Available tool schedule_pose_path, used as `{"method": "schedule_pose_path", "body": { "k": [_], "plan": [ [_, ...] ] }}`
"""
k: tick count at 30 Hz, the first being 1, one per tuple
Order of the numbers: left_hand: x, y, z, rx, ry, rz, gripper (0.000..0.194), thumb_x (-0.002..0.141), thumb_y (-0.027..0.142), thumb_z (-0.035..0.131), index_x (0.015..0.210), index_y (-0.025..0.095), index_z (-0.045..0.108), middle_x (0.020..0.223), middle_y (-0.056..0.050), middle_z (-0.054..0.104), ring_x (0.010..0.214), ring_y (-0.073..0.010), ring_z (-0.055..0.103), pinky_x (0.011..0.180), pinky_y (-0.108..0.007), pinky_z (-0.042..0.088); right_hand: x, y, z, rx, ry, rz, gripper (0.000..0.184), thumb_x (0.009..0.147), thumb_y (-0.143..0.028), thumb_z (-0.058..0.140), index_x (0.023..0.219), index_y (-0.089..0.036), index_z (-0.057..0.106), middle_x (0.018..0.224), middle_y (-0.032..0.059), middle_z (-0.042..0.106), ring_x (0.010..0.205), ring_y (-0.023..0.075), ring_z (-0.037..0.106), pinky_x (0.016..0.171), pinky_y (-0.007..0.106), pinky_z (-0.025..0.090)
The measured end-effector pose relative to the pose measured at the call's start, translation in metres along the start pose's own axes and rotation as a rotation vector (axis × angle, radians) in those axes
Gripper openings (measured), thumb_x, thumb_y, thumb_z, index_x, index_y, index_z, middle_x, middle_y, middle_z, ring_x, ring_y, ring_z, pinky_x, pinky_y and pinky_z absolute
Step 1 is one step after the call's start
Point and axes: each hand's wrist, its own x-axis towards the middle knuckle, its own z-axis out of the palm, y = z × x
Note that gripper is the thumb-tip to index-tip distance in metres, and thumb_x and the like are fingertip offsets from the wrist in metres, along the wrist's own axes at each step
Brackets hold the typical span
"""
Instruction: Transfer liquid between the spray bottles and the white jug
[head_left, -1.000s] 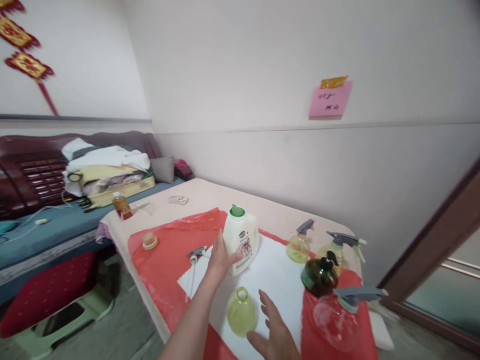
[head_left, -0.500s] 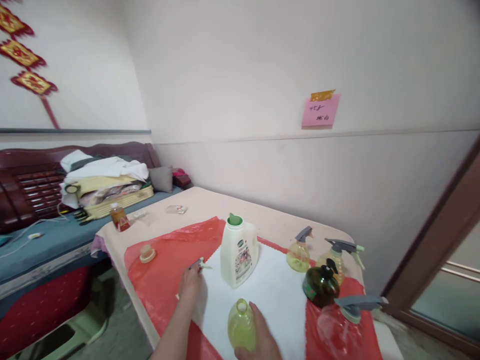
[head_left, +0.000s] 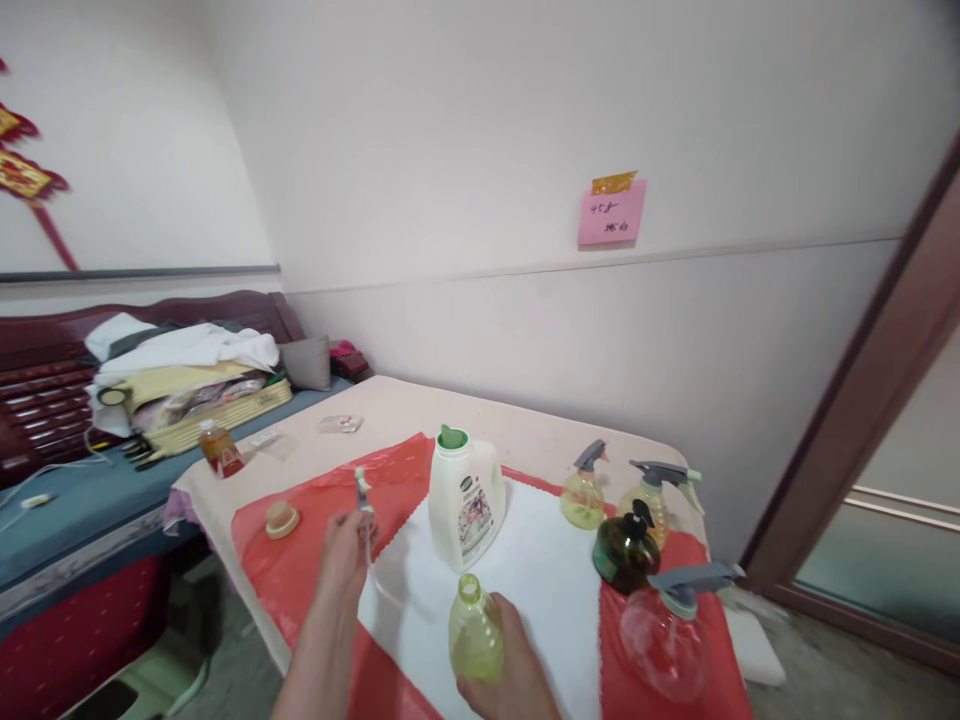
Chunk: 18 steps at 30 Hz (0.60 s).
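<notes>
My left hand (head_left: 346, 545) grips a spray nozzle (head_left: 363, 488) by its neck, raised over the red plastic sheet. A thin clear tube hangs from it toward the white cloth. Wrapped round the side of a yellow-green spray bottle (head_left: 475, 635) is my right hand (head_left: 510, 655). That bottle is uncapped, its mouth facing up, and stands close to the front of the white cloth (head_left: 559, 600). Behind it a white detergent jug (head_left: 463, 505) with a green spout stands upright, its large cap (head_left: 282, 519) lying apart on the red sheet to the left.
At the right stand a small yellowish spray bottle (head_left: 583, 498), another spray bottle (head_left: 651, 500), a dark green pump bottle (head_left: 627, 553) and a clear spray bottle (head_left: 664, 640). A drink bottle (head_left: 220, 449) sits at the table's left edge. The wall (head_left: 480, 330) borders the back.
My left hand has lifted the spray nozzle off the sheet and turned it upright, so its tube now shows. My right hand still holds the bottle. The camera view has shifted slightly.
</notes>
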Motion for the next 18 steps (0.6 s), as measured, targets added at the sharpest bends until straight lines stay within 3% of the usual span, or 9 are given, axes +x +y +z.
{"method": "schedule_pose_path", "body": {
  "k": [3, 7, 12, 18],
  "plan": [
    [-0.021, 0.033, 0.008, -0.244, -0.016, 0.026, 0.024, 0.077, 0.023, 0.066, 0.098, 0.023, 0.053, 0.081, 0.003, 0.066, 0.079, -0.0155, 0.068, 0.067, -0.029, 0.054, -0.001, -0.017, -0.017, -0.032, -0.022, -0.078, 0.075, 0.055, -0.013, 0.058, 0.128, -0.022, 0.043, 0.115, 0.0063, 0.056, 0.106, 0.0266, 0.058, 0.090, 0.034, 0.049],
    [-0.050, 0.062, 0.017, -0.421, 0.014, 0.093, 0.034, 0.070, 0.026, 0.070, 0.098, 0.028, 0.051, 0.083, 0.006, 0.066, 0.079, -0.0136, 0.067, 0.063, -0.024, 0.051, -0.007, -0.036, -0.045, -0.169, -0.050, -0.126, 0.077, 0.057, -0.007, 0.056, 0.132, -0.020, 0.043, 0.125, 0.0077, 0.051, 0.120, 0.0253, 0.050, 0.102, 0.035, 0.043],
    [-0.074, 0.059, 0.031, -0.450, 0.020, 0.083, 0.035, 0.069, 0.025, 0.071, 0.098, 0.026, 0.051, 0.080, 0.004, 0.064, 0.073, -0.0133, 0.064, 0.057, -0.022, 0.049, -0.014, -0.044, -0.057, -0.355, -0.117, -0.221, 0.081, 0.058, -0.005, 0.054, 0.138, -0.015, 0.043, 0.135, 0.0120, 0.046, 0.127, 0.0271, 0.043, 0.109, 0.039, 0.037],
    [-0.082, 0.053, 0.043, -0.442, 0.090, 0.137, 0.038, 0.071, 0.025, 0.070, 0.101, 0.027, 0.047, 0.082, 0.005, 0.059, 0.071, -0.0131, 0.062, 0.056, -0.023, 0.049, -0.018, -0.055, -0.051, -0.409, -0.223, -0.185, 0.086, 0.054, -0.007, 0.054, 0.140, -0.012, 0.044, 0.140, 0.0141, 0.044, 0.130, 0.0307, 0.040, 0.111, 0.042, 0.034]
  ]
}}
